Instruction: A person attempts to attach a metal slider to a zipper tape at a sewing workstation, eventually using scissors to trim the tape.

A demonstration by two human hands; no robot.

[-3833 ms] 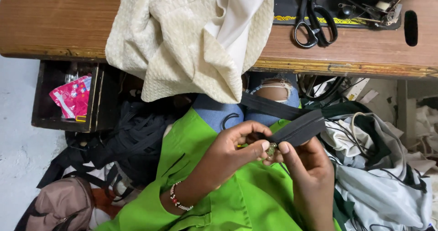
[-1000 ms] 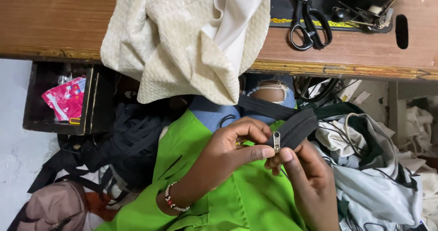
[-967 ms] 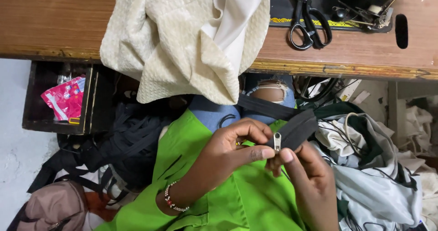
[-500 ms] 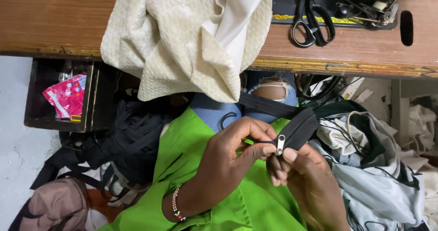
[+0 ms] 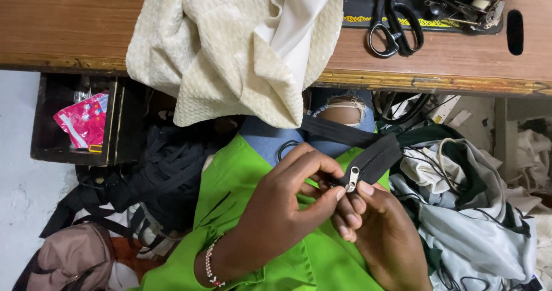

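Observation:
Over my lap, both hands meet on a black zipper tape (image 5: pixel 376 159). My left hand (image 5: pixel 287 202) pinches the tape just beside its silver slider (image 5: pixel 351 178). My right hand (image 5: pixel 376 222) holds the tape from below, thumb tip against the slider's pull. The tape runs up and left as a black band (image 5: pixel 333 131) across my knee. A bright green garment (image 5: pixel 241 182) lies under both hands.
A cream textured cloth (image 5: pixel 230 43) hangs over the wooden table edge (image 5: pixel 437 84). Black scissors (image 5: pixel 394 23) lie on the sewing machine base. An open drawer (image 5: pixel 75 127) holds a pink packet. Grey and dark green fabric (image 5: pixel 471 210) is piled on the right, black straps and a brown bag (image 5: pixel 75 259) on the left.
The hands have shifted slightly on the zipper; the slider now sits upright between my thumbs, and the tape end has turned a little toward me.

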